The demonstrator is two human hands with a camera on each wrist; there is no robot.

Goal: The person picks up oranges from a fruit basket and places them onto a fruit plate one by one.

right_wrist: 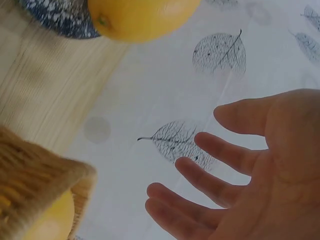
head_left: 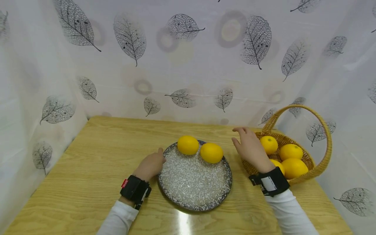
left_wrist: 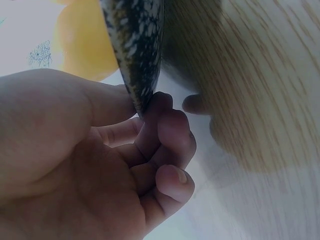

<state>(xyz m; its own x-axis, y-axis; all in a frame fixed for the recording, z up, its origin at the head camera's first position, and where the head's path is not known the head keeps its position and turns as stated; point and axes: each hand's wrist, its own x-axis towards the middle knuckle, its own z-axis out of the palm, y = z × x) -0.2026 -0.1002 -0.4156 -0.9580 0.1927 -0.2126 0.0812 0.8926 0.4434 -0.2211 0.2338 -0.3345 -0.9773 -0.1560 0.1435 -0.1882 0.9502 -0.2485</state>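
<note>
My left hand (head_left: 151, 165) holds the left rim of a round speckled grey plate (head_left: 194, 186) with a dark edge. In the left wrist view the thumb lies on one side of the plate's rim (left_wrist: 137, 45) and curled fingers on the other. Two yellow-orange citrus fruits, a left one (head_left: 188, 145) and a right one (head_left: 211, 152), rest at the plate's far side. Between the plate and a wicker basket (head_left: 311, 160), my right hand (head_left: 251, 147) hovers with fingers spread and nothing in it. Several similar fruits (head_left: 290, 152) lie in the basket, partly hidden by the right hand and wrist.
The basket's tall arched handle (head_left: 328, 140) rises at the right of the wooden table (head_left: 102, 169). A white curtain with leaf prints (head_left: 183, 98) hangs behind the table and along both sides. Each wrist wears a black strap (head_left: 135, 191).
</note>
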